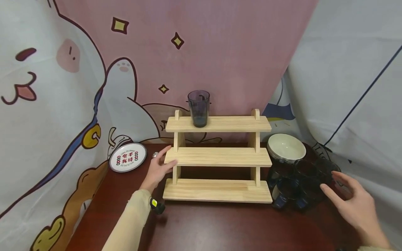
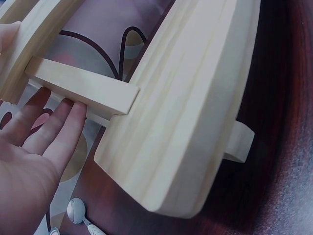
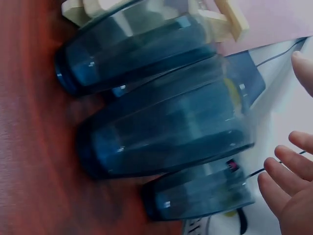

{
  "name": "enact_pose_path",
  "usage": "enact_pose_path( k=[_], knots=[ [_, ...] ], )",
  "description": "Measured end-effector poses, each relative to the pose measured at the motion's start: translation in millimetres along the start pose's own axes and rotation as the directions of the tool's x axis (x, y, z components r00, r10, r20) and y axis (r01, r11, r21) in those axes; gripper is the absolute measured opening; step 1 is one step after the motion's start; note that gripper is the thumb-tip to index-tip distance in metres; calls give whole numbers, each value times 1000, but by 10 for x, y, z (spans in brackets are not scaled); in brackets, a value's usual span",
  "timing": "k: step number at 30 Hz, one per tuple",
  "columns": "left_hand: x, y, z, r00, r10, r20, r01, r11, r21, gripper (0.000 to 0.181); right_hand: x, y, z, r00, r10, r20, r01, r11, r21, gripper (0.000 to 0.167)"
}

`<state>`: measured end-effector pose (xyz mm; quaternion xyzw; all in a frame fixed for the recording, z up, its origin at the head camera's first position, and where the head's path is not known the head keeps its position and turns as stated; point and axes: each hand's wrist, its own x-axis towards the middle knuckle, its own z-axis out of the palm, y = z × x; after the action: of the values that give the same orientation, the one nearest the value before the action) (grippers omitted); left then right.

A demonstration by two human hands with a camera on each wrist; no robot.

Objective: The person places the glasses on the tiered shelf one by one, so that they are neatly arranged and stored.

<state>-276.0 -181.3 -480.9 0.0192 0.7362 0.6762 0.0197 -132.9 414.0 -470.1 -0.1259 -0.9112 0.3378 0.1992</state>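
Note:
A three-tier wooden display rack (image 1: 216, 190) stands in the middle of the table. My left hand (image 1: 158, 169) grips the left end of its middle board; in the left wrist view several fingers (image 2: 54, 125) reach against the side post. One tinted drinking glass (image 1: 199, 108) stands upright on the top board, left of centre. To the rack's right, several dark blue glasses (image 1: 287, 190) stand close together. Over the rearmost right ones hovers my right hand (image 1: 358, 202), thumb and fingers spread. In the right wrist view that hand is apart from the nearest blue glass (image 3: 166, 127).
Stacked cream bowls (image 1: 287, 148) sit behind the blue glasses. At the back left, a white plate (image 1: 120, 167) with red lettering leans by the printed cloth (image 1: 226, 52). A spoon (image 2: 76, 210) lies left of the rack on the dark red-brown table (image 1: 216, 226).

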Motion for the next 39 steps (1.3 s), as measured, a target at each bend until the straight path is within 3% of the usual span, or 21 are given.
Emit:
enact_pose_path(
  k=[4, 11, 17, 27, 33, 39],
  knots=[
    [-1, 10, 2, 1000, 3, -3, -3, 1000, 8, 73, -74, 76, 67, 999, 5, 53, -7, 999, 35, 80],
    [116, -209, -20, 1000, -20, -19, 20, 1000, 9, 73, -99, 133, 190, 992, -52, 118, 44, 997, 67, 78],
    [114, -278, -26, 1000, 2, -24, -2, 1000, 5, 73, -93, 152, 270, 984, -89, 157, 75, 993, 90, 79],
    [124, -250, -23, 1000, 15, -18, -15, 1000, 10, 72, -109, 175, 361, 982, -144, 123, 135, 988, 78, 91],
    [135, -216, -30, 1000, -5, -15, 6, 1000, 3, 74, -108, 176, 381, 985, -69, 157, 51, 992, 117, 96],
    [29, -33, 5, 1000, -15, -2, 15, 1000, 14, 75, -148, 198, 372, 982, -32, 186, 3, 988, 154, 96]
  ],
)
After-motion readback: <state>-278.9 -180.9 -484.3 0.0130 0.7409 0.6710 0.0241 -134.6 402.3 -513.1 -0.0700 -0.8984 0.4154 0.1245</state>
